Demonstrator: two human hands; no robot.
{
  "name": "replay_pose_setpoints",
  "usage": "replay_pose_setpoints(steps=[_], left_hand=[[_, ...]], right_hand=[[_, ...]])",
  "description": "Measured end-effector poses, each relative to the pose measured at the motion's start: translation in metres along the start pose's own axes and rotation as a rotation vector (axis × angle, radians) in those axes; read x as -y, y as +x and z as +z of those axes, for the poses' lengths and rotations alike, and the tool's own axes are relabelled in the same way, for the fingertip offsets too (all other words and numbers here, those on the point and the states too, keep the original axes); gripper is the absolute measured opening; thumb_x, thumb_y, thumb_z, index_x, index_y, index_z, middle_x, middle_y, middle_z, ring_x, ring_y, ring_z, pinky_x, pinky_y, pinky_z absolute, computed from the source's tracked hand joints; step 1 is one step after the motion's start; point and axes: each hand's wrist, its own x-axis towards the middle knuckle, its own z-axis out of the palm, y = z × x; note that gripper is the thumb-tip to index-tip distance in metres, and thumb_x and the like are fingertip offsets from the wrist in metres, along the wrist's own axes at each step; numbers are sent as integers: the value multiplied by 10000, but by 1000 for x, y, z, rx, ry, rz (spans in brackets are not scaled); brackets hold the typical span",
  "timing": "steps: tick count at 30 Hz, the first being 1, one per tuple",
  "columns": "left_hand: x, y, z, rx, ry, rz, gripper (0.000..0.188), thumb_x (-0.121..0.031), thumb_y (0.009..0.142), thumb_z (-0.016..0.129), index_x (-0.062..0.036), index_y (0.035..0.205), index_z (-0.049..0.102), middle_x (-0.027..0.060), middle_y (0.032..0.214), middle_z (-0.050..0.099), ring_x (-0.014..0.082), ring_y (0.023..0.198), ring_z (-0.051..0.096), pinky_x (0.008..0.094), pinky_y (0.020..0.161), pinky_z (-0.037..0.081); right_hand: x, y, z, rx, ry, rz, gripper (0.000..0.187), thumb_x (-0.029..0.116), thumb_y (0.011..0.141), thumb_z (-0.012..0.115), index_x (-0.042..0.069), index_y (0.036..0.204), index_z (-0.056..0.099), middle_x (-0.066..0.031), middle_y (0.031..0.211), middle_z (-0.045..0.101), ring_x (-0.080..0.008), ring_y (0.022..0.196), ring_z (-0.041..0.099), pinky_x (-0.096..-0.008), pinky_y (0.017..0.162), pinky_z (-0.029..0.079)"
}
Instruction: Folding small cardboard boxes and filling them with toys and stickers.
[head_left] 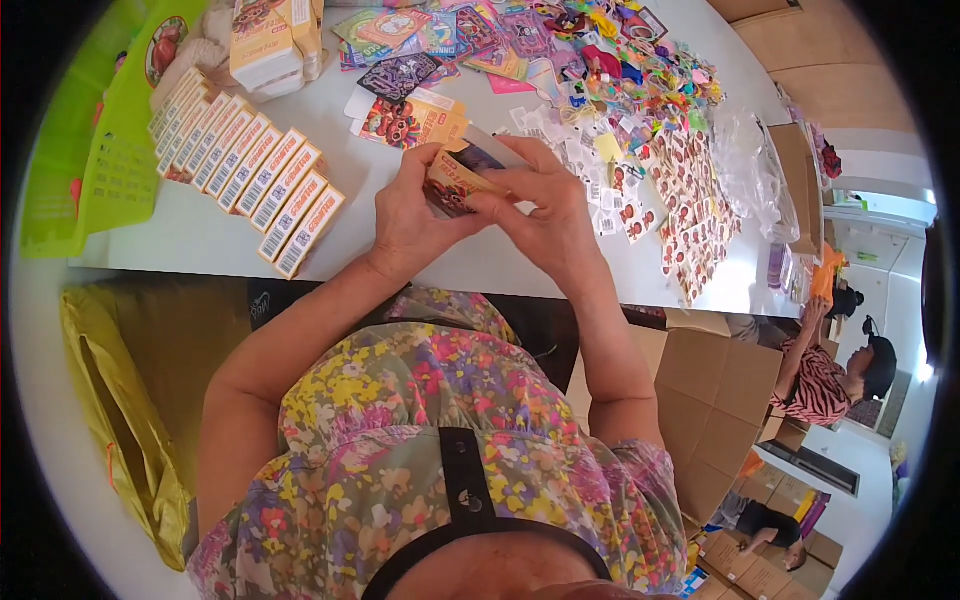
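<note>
A small yellow-orange printed carton [455, 182] is held up over the white table, between my two hands. My left hand [400, 208] grips its left side, thumb near the upper edge. My right hand [548, 205] closes on its right side, with fingers at what looks like an open flap. The carton's inside is mostly hidden by my fingers. Just beyond my hands lies a flattened carton [405, 122] of the same print. To the left, finished-looking cartons [245, 165] stand side by side in slanting rows.
A stack of flat cartons [268, 50] lies at the far left, near a green plastic basket [125, 165]. Colourful cards [400, 35], small bagged trinkets [600, 60] and sticker-like pieces [690, 220] spread to the right, beside clear plastic bags [750, 165]. Other people [825, 380] work at right.
</note>
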Motion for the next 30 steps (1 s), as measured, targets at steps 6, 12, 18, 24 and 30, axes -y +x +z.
replay_pose_setpoints(steps=[6, 12, 18, 24, 30], left_hand=[[-19, 0, -9, 70, -159, 190, 681, -126, 742, 824, -26, 1283, 423, 135, 1051, 641, 199, 922, 669, 318, 748, 566], [-23, -16, -22, 303, -197, 26, 601, -4, 788, 755, -21, 1285, 418, 116, 1045, 612, 164, 899, 670, 276, 700, 577], [-27, -27, -34, 359, -402, -256, 530, 27, 785, 747, -15, 1217, 443, 109, 1063, 605, 164, 942, 657, 288, 765, 574], [-15, -35, -43, 450, -360, -241, 468, 24, 803, 730, -6, 1191, 469, 106, 1060, 608, 169, 943, 650, 291, 796, 555], [-16, -26, -41, 304, 63, 137, 296, -22, 836, 706, 5, 1100, 574, 98, 1003, 570, 179, 846, 615, 280, 735, 542]], right_hand=[[-8, -6, -5, -165, 254, 168, 276, -31, 775, 734, 6, 1036, 651, -118, 1119, 593, -142, 933, 622, -259, 714, 567], [-12, -23, 10, -409, 554, 232, 336, -52, 792, 719, 1, 1095, 585, -107, 1091, 595, -118, 889, 613, -244, 729, 554], [-18, -47, 43, -434, 563, 140, 248, -25, 825, 707, -34, 1065, 648, -104, 1116, 589, -123, 898, 609, -234, 739, 526], [-29, -59, 40, -261, 373, 105, 194, -16, 857, 670, -22, 1051, 669, -93, 1111, 580, -129, 905, 602, -236, 729, 528], [-22, -53, 36, -239, 591, 345, 170, 12, 873, 656, -9, 1040, 677, -81, 1066, 586, -123, 880, 598, -241, 702, 533]])
